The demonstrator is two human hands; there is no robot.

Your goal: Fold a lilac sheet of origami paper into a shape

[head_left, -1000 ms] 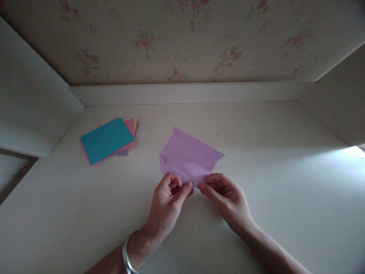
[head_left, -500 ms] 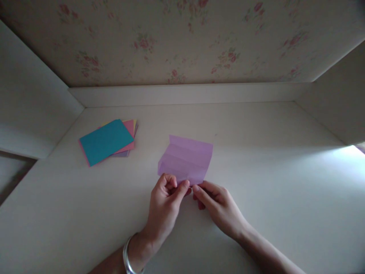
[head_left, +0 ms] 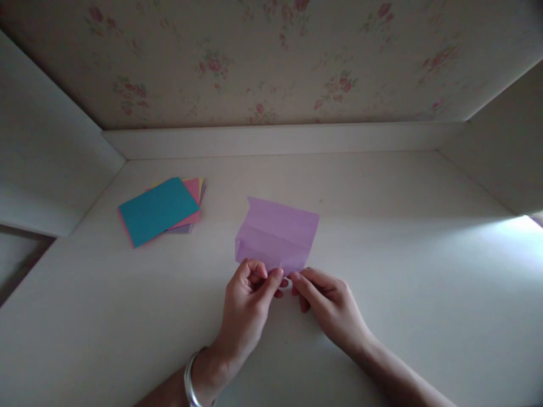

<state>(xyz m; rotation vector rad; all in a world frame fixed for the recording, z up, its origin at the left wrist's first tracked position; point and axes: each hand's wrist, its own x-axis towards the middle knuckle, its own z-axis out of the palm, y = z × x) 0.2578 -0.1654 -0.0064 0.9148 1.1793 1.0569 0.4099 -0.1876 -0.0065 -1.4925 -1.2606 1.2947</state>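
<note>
A creased sheet of purple paper (head_left: pixel 278 229) is held up a little over the white table, in the middle of the view. My left hand (head_left: pixel 248 305) pinches its near edge between thumb and fingers. Just to the right, my right hand (head_left: pixel 328 302) grips the same edge near the right corner, its thumb close to the left thumb. Fold lines run across the sheet, and its left side bends up at the corner. The fingertips beneath the near edge are partly hidden by the paper and thumbs.
On the left of the white table (head_left: pixel 403 271) lies a fanned stack of coloured paper (head_left: pixel 159 209), blue-green on top with pink, yellow and purple below. A white raised board (head_left: pixel 280 140) and flowered wallpaper close off the back. Panels stand at both sides. My left wrist wears a silver bangle (head_left: pixel 190 379).
My right hand has shifted slightly to the right along the near edge. The purple sheet has spread a little flatter, its far edge slightly higher in view. The paper stack has not moved.
</note>
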